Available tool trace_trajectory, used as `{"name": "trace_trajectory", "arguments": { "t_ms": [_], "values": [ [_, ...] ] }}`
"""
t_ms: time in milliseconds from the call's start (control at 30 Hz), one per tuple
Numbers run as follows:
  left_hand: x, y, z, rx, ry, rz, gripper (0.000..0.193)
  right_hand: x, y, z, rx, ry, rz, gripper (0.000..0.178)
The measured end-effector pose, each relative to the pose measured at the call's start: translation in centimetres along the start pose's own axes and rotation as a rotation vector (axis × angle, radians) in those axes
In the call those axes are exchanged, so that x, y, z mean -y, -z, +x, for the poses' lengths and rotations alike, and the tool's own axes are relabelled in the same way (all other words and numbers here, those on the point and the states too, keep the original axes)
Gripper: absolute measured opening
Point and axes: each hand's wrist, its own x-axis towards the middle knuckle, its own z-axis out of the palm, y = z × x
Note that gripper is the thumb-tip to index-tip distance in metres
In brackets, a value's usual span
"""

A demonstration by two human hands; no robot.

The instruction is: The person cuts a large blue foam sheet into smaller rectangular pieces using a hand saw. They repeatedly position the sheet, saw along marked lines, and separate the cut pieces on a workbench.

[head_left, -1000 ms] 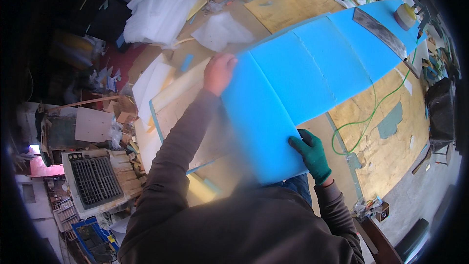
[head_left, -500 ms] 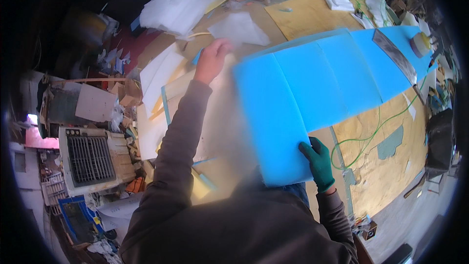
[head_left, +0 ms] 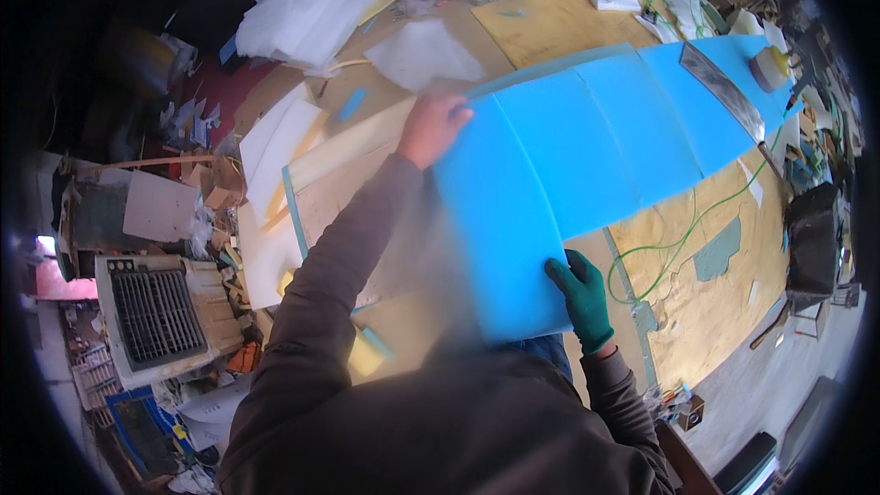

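A long bright blue foam sheet (head_left: 600, 142) with crosswise creases stretches from my lap toward the far right. My bare left hand (head_left: 434, 130) is at its far left corner, fingers curled over the edge. In a green glove, my right hand (head_left: 585, 301) grips the near right edge, its thumb on top and its other fingers partly hidden. A flat metal strip (head_left: 722, 92) lies across the far part of the sheet. Beside it, near the sheet's far end, rests a roll of tape (head_left: 770, 69).
Under the blue sheet is a worn yellowish board (head_left: 697, 312), with a green cord (head_left: 655, 298) looping over it. White foam sheets (head_left: 307, 9) are piled at the far left. A boxy grilled appliance (head_left: 156, 312) stands at the left, amid scraps.
My left hand has come rightward and down onto the blue sheet's far left corner. My right hand keeps its hold on the near edge. The whole view has shifted slightly.
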Motion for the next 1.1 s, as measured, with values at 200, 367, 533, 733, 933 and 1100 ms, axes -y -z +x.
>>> {"name": "trace_trajectory", "arguments": {
  "t_ms": [200,367,533,733,933,1100],
  "values": [
    [-0.1,-1.2,1.7,0.061,0.111,-0.168,0.028,0.2,-0.3,-0.2,0.014,0.016,0.0,0.03],
    [-0.1,-1.9,3.4,0.112,0.156,-0.221,0.028,-0.1,-0.3,0.1,0.0,-0.008,-0.005,0.029],
    [0.0,-3.6,3.1,-0.039,0.221,-0.107,0.027,-0.2,-0.5,-0.3,0.038,0.007,-0.008,0.032],
    [-0.9,-5.1,2.6,-0.15,0.154,0.112,0.019,-0.3,-1.0,-1.0,-0.003,0.052,-0.222,0.036],
    [-4.2,-4.9,2.1,-0.125,0.125,0.333,0.024,-0.9,-0.4,-0.8,0.04,0.031,-0.071,0.038],
    [-7.2,-5.8,-1.7,-0.182,-0.112,0.259,0.035,-0.6,-0.1,-0.4,0.008,0.069,-0.114,0.036]
  ]
}}
